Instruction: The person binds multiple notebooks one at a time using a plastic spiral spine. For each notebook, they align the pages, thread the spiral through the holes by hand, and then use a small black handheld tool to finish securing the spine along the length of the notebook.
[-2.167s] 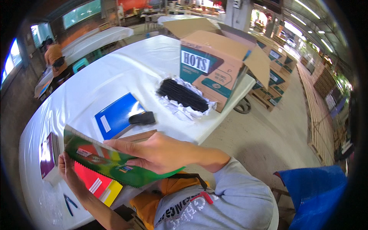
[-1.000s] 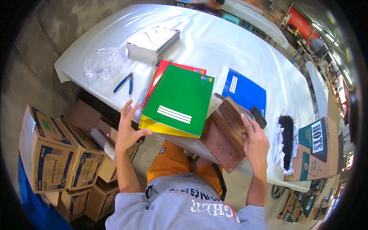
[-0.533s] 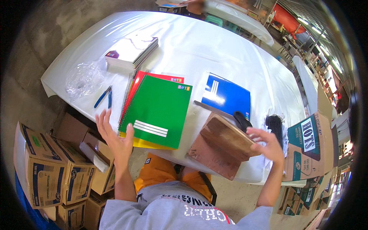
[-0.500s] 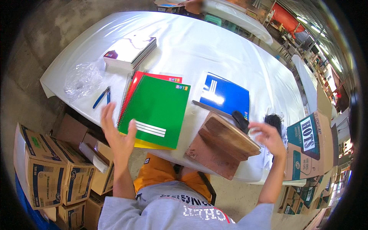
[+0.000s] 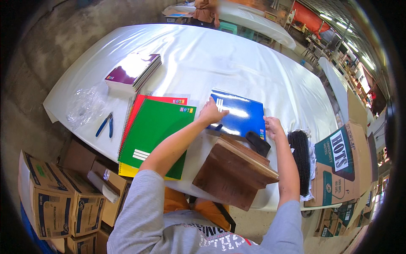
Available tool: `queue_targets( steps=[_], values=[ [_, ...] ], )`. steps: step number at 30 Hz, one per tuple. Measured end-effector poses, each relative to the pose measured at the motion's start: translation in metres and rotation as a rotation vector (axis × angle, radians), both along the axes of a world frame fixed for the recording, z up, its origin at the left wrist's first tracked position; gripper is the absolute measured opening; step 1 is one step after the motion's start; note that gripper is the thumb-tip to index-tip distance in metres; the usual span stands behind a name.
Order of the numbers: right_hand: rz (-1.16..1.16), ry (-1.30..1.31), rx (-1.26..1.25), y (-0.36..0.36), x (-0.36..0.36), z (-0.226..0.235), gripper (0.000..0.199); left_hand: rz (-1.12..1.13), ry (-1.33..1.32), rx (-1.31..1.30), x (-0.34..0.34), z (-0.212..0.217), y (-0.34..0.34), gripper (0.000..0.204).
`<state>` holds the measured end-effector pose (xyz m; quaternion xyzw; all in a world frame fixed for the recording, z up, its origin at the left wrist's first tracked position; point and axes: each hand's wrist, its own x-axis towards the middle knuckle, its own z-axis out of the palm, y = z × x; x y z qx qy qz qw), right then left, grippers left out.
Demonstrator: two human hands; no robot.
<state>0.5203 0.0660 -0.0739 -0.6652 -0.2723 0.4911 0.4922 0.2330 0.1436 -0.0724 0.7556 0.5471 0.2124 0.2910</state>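
Note:
A blue spiral notebook lies at the middle right of the table, its wire binding along the far edge. My left hand grips its left edge, thumb on the cover. At the opposite edge, my right hand pinches the side between thumb and fingers. Just nearer than the notebook stands a brown wooden angled stand. A dark, rounded object, its kind unclear, rests between stand and notebook. Under my left forearm is a green spiral notebook, stacked over a red one and a yellow one.
Blue-handled pliers and crumpled clear plastic lie on the left. A notebook stack sits farther back. Black binding coils and a printed carton are at the right. Cartons stand lower left; a person is beyond the table.
Both hands were raised and apart, holding nothing. They have come down onto the blue notebook's two sides, the left one reaching rightward across the green notebook.

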Motion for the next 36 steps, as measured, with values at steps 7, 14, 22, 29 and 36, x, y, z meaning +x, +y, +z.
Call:
queue_targets(
  steps=[7,14,22,29,36],
  values=[
    [-0.031,-0.014,-0.069,-0.018,0.046,-0.010,0.028,-0.196,0.058,-0.185,0.015,0.041,-0.012,0.097],
    [-0.107,-0.145,0.316,-0.037,0.037,-0.031,0.025,-0.135,0.220,-0.046,0.013,0.022,0.038,0.040],
    [-0.130,0.091,0.485,-0.048,0.040,-0.027,0.020,-0.249,-0.635,-0.491,0.017,0.040,0.069,0.037],
    [-0.171,0.200,0.406,-0.053,0.030,-0.011,0.024,-0.605,-1.230,-0.825,0.025,0.055,0.035,0.049],
    [-0.187,0.232,0.384,-0.057,0.035,-0.013,0.021,-0.570,-1.420,-0.988,0.049,0.070,0.010,0.047]
  ],
)
